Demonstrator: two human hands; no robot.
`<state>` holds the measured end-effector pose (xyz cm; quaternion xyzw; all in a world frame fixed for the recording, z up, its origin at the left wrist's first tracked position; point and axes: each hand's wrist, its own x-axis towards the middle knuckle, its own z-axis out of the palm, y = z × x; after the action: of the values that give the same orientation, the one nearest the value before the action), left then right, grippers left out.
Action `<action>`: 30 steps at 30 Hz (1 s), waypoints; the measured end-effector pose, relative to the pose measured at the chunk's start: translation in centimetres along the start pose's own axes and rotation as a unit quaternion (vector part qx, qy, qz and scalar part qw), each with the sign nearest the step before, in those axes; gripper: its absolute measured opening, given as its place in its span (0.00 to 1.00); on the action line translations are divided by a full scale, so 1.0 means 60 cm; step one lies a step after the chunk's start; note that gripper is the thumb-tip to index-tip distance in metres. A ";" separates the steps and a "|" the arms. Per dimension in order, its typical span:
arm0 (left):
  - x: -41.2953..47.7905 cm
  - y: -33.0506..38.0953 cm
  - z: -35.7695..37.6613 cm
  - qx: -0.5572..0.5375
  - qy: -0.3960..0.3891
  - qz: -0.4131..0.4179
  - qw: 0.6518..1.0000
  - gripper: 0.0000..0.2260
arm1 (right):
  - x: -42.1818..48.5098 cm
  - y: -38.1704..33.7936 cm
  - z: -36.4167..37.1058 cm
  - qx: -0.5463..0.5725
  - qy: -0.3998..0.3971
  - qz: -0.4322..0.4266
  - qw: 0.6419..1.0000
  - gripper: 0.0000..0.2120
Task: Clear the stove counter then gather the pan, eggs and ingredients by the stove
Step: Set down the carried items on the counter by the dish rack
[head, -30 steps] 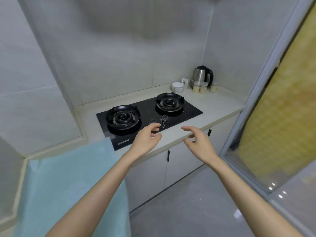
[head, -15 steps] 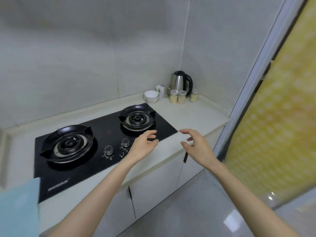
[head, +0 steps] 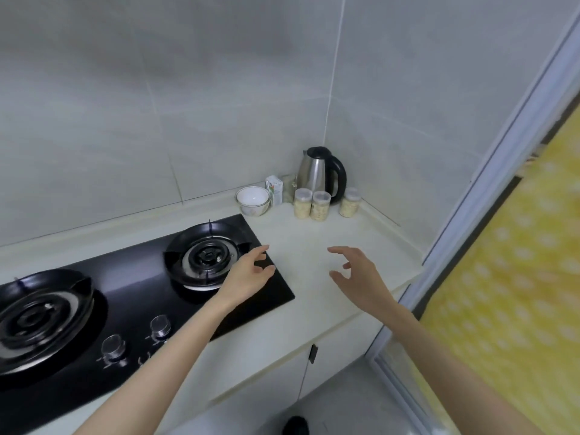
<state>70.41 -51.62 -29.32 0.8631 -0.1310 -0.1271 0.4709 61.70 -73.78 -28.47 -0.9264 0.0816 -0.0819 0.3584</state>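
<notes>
Grey-white tiled walls meet in a corner behind a pale surface [head: 314, 237] with a black glass stove [head: 131, 277] set into it. At far left I see the left burner [head: 40, 318], cut off by the frame edge, and two metal knobs [head: 160, 324] toward the stove's front edge. Next comes the right burner [head: 205, 257].

My left grip [head: 248, 277] hovers over the stove's right front corner, just beside that burner. Its fingers are apart and loosely bent, holding nothing.

Behind it, by the back wall, a white bowl [head: 253, 200] stands just off the stove's far corner; its inside shows only white. Just right of it is a small carton [head: 274, 189], its print too blurred to read, then something clear that I cannot make out. Two lidded jars [head: 303, 204] stand side by side in front of a steel kettle [head: 317, 171]. A third jar [head: 350, 203] sits to their right, near the corner. All three hold pale yellowish contents I cannot identify.

My right grip [head: 361, 277] hangs above the bare surface right of the stove, well short of the jars. Its fingers are spread and slightly curled, holding nothing.

Below the surface edge a dark handle [head: 313, 353] shows on a white cabinet door. At right stand a pale door frame [head: 489, 183] and a yellow dotted panel [head: 518, 277].
</notes>
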 end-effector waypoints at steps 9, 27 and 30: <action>0.284 0.024 0.067 0.042 -0.006 0.020 0.999 0.30 | 0.259 0.093 -0.024 -0.047 -0.043 0.001 0.998 0.25; 0.649 0.014 0.182 0.214 -0.024 -0.031 0.976 0.37 | 0.659 0.250 0.029 -0.176 -0.178 -0.075 0.965 0.30; 0.680 0.008 0.196 0.227 -0.036 -0.045 0.972 0.38 | 0.695 0.258 0.054 -0.215 -0.201 -0.096 0.951 0.29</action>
<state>104.39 -75.15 -39.02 0.9473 -0.1347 -0.1458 0.2512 101.52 -91.73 -37.46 -0.9823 -0.0655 0.0912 0.1497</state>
